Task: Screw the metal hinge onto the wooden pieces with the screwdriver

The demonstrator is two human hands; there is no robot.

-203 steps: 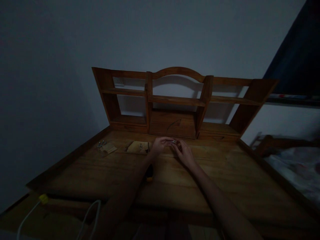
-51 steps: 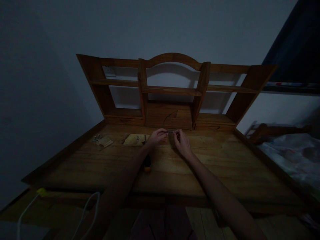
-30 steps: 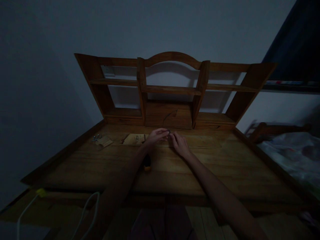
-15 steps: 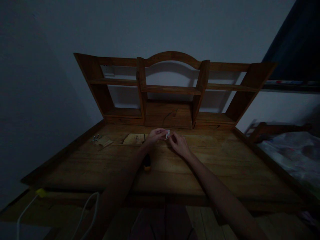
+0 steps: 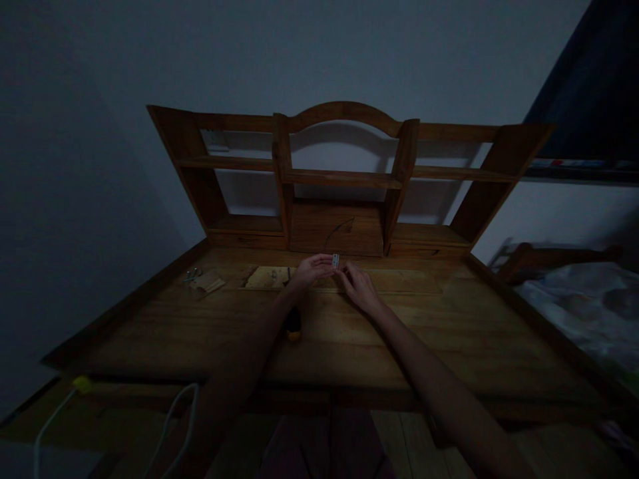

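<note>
Above the middle of the desk, my left hand (image 5: 313, 269) pinches a small silvery metal hinge (image 5: 335, 260) with dark holes in its plate. My right hand (image 5: 357, 285) has its fingers closed at the hinge's lower right edge. Its fingertips are small and dim in the view. Under both hands lies a long thin wooden board (image 5: 409, 281), partly covered by them. A screwdriver (image 5: 293, 327) with a black and yellow handle rests beside my left forearm, its shaft hidden behind the arm.
Several screws (image 5: 192, 274) stand at the left of the desk (image 5: 449, 346), by a crumpled piece of paper or wrapping (image 5: 208, 282). A wooden shelf unit (image 5: 344, 178) rises along the back. At lower left hangs a white cable (image 5: 187, 426) near a yellow piece (image 5: 82, 384).
The hinge has been raised slightly and turned, so its holed face shows more plainly. Both hands have shifted only a little.
</note>
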